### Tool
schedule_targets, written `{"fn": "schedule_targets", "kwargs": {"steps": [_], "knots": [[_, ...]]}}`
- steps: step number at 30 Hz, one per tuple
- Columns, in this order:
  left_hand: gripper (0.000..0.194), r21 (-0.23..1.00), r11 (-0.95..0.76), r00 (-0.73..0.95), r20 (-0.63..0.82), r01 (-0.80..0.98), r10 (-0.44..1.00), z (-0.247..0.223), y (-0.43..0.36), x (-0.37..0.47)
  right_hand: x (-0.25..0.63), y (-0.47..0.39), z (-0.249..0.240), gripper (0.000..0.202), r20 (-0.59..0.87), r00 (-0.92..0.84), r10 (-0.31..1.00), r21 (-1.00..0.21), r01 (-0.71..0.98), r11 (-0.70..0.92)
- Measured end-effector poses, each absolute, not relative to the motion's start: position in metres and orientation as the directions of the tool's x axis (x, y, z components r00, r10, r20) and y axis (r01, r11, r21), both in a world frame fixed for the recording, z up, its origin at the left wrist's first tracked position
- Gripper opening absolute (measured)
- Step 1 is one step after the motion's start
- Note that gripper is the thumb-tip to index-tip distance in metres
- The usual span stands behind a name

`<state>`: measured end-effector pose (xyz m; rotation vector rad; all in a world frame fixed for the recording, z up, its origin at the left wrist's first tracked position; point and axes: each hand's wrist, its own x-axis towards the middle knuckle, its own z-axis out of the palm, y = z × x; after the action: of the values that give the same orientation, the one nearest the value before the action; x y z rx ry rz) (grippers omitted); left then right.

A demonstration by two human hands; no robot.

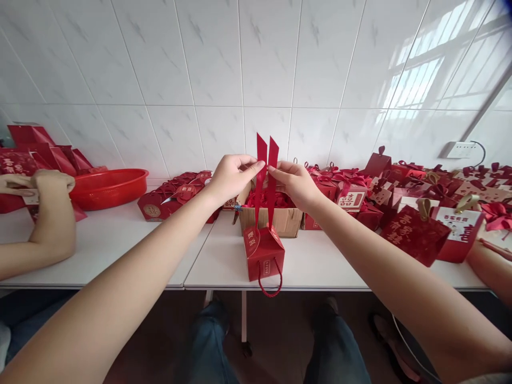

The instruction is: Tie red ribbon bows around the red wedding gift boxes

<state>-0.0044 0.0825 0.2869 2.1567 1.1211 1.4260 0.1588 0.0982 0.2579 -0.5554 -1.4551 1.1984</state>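
A small red gift box (265, 252) with gold print and a red cord handle stands at the white table's front edge. Two red ribbon ends rise from its top, side by side and apart. My left hand (237, 175) pinches the left ribbon (261, 154) between thumb and fingers. On the other side, my right hand (295, 180) pinches the right ribbon (273, 154). Both hands are above the box, close together. Behind it, an open cardboard carton (288, 223) holds red ribbon pieces, partly hidden by my hands and the ribbons.
Red gift boxes (164, 200) lie left of the carton, and many more (352, 198) fill the right side. A red basin (108, 188) stands at the left. Another person's hands (52, 181) are at the far left, an arm (486, 261) at the far right.
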Motion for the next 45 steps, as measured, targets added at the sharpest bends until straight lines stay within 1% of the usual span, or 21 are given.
{"fn": "schedule_targets", "kwargs": {"steps": [5,8,13,16,18,22,24,27,31,35,39,41,43,45], "knots": [[0.02,0.711,-0.642,0.046,0.66,0.287,0.75,0.278,0.08,-0.009,0.169,0.097,0.254,0.025,0.439,-0.259,0.86,-0.89,-0.252,0.379],[0.019,0.719,-0.65,-0.002,0.671,0.244,0.741,0.276,0.08,-0.012,0.176,0.095,0.255,0.023,0.442,-0.247,0.862,-0.888,-0.257,0.381],[0.016,0.759,-0.631,-0.103,0.648,0.158,0.754,0.282,0.085,-0.009,0.179,0.092,0.26,0.018,0.378,-0.254,0.89,-0.903,-0.312,0.294],[0.017,0.783,-0.61,-0.085,0.62,0.119,0.78,0.285,0.089,-0.005,0.177,0.091,0.262,0.014,0.364,-0.23,0.903,-0.91,-0.296,0.291],[0.022,0.795,-0.596,-0.059,0.605,0.114,0.794,0.284,0.09,-0.002,0.175,0.092,0.263,0.014,0.358,-0.221,0.907,-0.913,-0.287,0.29],[0.032,0.803,-0.585,-0.027,0.591,0.109,0.806,0.281,0.089,0.0,0.173,0.095,0.266,0.012,0.284,-0.241,0.928,-0.931,-0.302,0.206],[0.035,0.804,-0.587,0.007,0.589,0.099,0.808,0.281,0.089,0.001,0.171,0.097,0.268,0.01,0.268,-0.248,0.931,-0.936,-0.295,0.191],[0.037,0.796,-0.596,0.077,0.591,0.109,0.803,0.284,0.09,0.002,0.166,0.1,0.271,0.005,0.302,-0.278,0.912,-0.933,-0.283,0.223],[0.034,0.779,-0.603,0.09,0.597,0.171,0.797,0.286,0.09,0.003,0.158,0.102,0.271,0.005,0.376,-0.339,0.862,-0.918,-0.265,0.296],[0.031,0.748,-0.613,0.073,0.617,0.254,0.783,0.286,0.089,0.002,0.155,0.103,0.27,0.017,0.412,-0.35,0.841,-0.904,-0.268,0.332],[0.042,0.734,-0.58,0.018,0.614,0.354,0.789,0.284,0.089,0.0,0.158,0.101,0.27,0.02,0.444,-0.392,0.806,-0.891,-0.292,0.349],[0.045,0.724,-0.578,0.007,0.621,0.377,0.783,0.284,0.089,-0.001,0.16,0.101,0.27,0.025,0.442,-0.412,0.797,-0.894,-0.278,0.352],[0.043,0.707,-0.588,0.024,0.631,0.394,0.775,0.285,0.088,-0.001,0.161,0.102,0.27,0.031,0.421,-0.427,0.8,-0.904,-0.266,0.333],[0.041,0.733,-0.578,0.041,0.607,0.358,0.794,0.284,0.087,0.0,0.162,0.103,0.27,0.033,0.393,-0.443,0.806,-0.917,-0.259,0.304]]}}
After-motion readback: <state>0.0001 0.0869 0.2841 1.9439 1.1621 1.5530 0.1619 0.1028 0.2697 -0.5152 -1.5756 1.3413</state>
